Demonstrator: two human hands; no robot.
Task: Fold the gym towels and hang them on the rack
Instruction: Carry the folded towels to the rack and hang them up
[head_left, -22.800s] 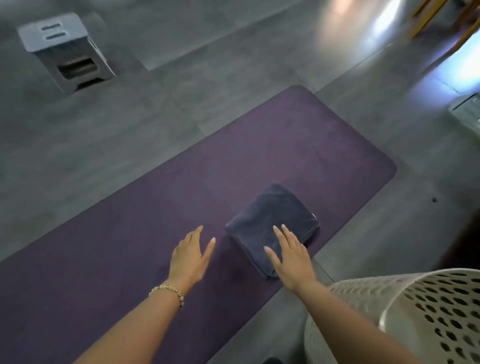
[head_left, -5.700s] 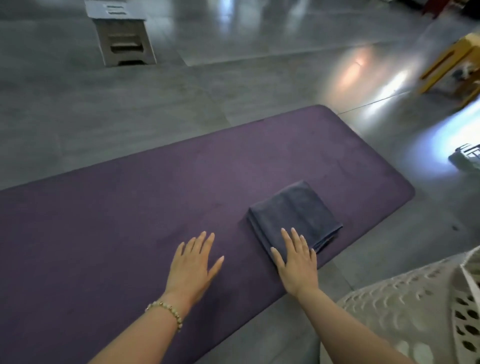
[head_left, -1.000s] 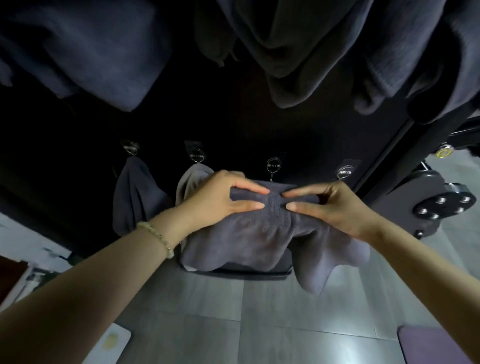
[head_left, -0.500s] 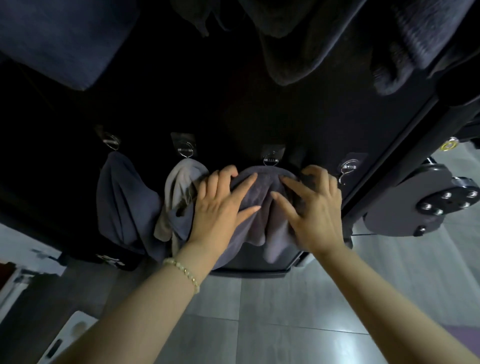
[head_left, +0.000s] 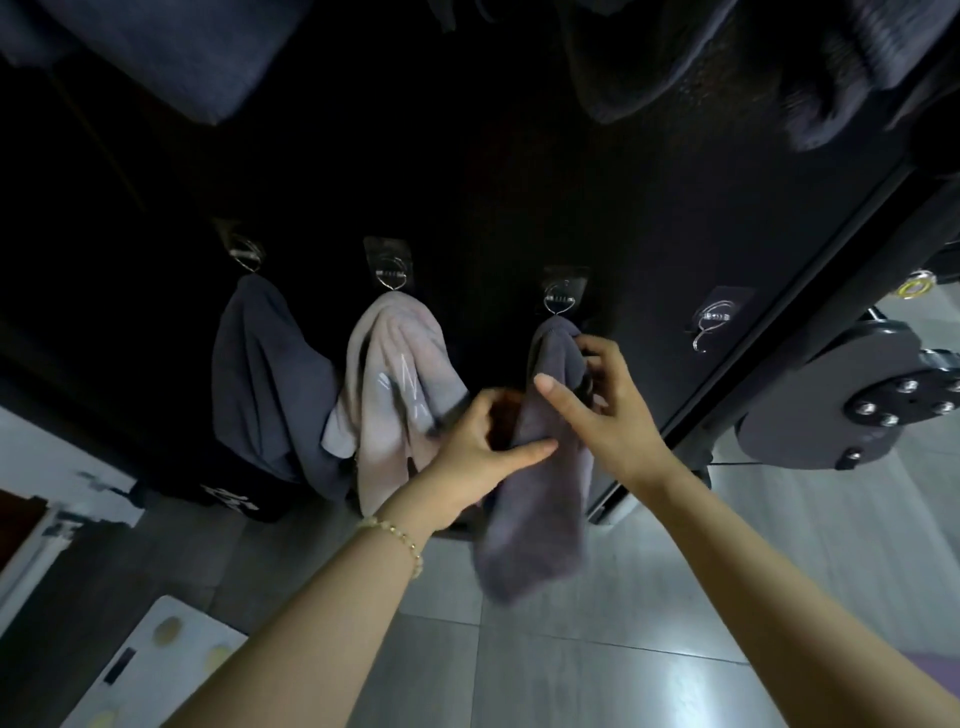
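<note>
Plainly, the grey towel (head_left: 535, 519) was already on the rack (head_left: 519, 182), its top bunched under the third hook (head_left: 558, 306) and the rest hanging slack towards the floor. It looked like soft, light terry that would drape and sag rather than keep a fold, and it seemed likely to slip off if pulled sideways. The safest place to take it was probably high up, close to the hook, where the cloth was gathered. The right hand (head_left: 602, 415) was doing roughly that: its fingers were curled round the gathered cloth just below the hook, with the index finger stretched out across the front of the towel. The left hand (head_left: 478, 447) was lower, fingers curled in and thumb laid over the towel's left edge, apparently pinching it, though the fingers behind the cloth were hidden. On the neighbouring hooks to the left hung a pale towel (head_left: 395, 395) and a dark towel (head_left: 265, 395), the two touching each other, while the fourth hook (head_left: 709, 327) to the right stood bare. The rack was a dark, dim panel. Below it lay a glossy grey tiled floor (head_left: 571, 675), and a round metal plate (head_left: 831, 400) of some gym machine stood at the right.
</note>
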